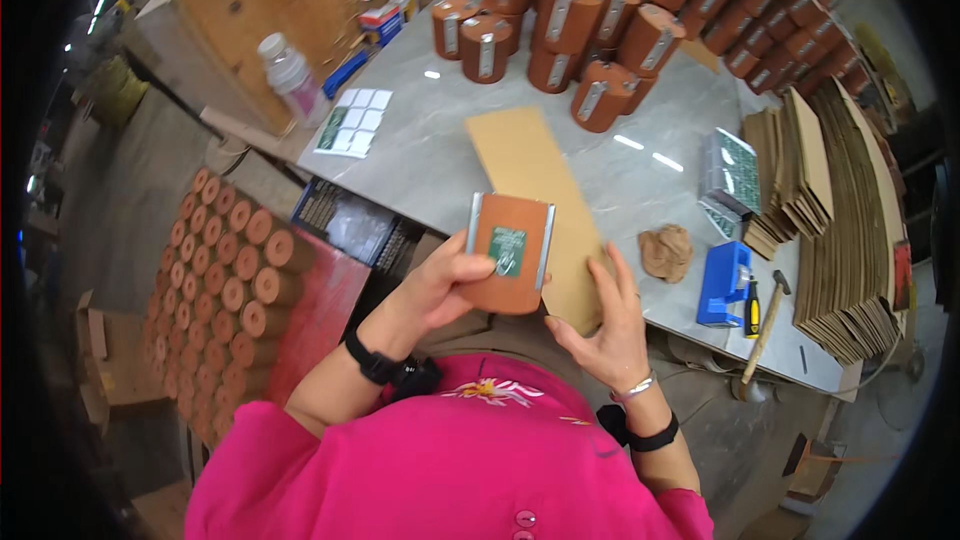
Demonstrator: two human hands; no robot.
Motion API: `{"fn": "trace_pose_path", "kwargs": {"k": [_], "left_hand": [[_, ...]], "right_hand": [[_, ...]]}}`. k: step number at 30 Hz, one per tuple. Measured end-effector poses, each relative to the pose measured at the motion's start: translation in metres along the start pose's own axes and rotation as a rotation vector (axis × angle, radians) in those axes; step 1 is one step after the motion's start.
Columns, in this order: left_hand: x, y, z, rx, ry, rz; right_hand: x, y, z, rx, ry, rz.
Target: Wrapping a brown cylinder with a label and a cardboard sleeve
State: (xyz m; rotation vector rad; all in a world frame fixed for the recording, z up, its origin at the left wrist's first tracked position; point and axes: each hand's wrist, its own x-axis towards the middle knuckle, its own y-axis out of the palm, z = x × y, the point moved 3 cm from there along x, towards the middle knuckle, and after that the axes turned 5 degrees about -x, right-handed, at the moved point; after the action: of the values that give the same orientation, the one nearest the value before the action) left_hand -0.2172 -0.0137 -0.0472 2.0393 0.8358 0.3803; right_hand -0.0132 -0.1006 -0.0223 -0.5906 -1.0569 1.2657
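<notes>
Clamps an orange cylinder [513, 288] in the left hand [440, 285], with the thumb pressed on its front beside a green label [508, 250] and with a metal strip [547, 248] along each side. Holds it just left of the right hand [612, 325], in front of part of a tan card [550, 175]. Spreads the right hand with thumb and fingers apart at the near end of that card; perhaps touches its edge there, though hard to tell from above. Beyond both hands, on a grey table [420, 160], more cylinders [570, 15] in stacks. Ahead and left of the left hand, a white-and-green sheet [354, 123], then a bottle [290, 75]. Right of the right hand, a crumpled cloth [666, 252], then a blue tape dispenser [718, 285], a screwdriver [752, 310] and a hammer [765, 330]; farther right, a pile of cardboard [850, 230]. Well left of the left hand, rows of brown tubes [220, 270] with a red board [325, 290] beside them.
</notes>
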Motion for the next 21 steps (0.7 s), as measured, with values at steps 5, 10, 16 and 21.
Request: {"fn": "trace_pose_path", "kwargs": {"k": [5, 10, 16, 21], "left_hand": [[-0.014, -0.047, -0.015, -0.150, -0.074, -0.111], [-0.004, -0.045, -0.055, 0.413, 0.162, -0.304], [0.026, -0.012, -0.079, 1.151, 0.321, -0.321], [0.055, -0.020, -0.060, 1.379, 0.077, -0.316]], "right_hand": [[0.016, 0.030, 0.008, -0.017, -0.210, 0.166], [0.030, 0.052, -0.007, -0.007, -0.246, 0.014], [0.033, 0.059, -0.010, -0.036, -0.201, 0.064], [0.034, 0.062, -0.011, -0.051, -0.204, 0.074]]}}
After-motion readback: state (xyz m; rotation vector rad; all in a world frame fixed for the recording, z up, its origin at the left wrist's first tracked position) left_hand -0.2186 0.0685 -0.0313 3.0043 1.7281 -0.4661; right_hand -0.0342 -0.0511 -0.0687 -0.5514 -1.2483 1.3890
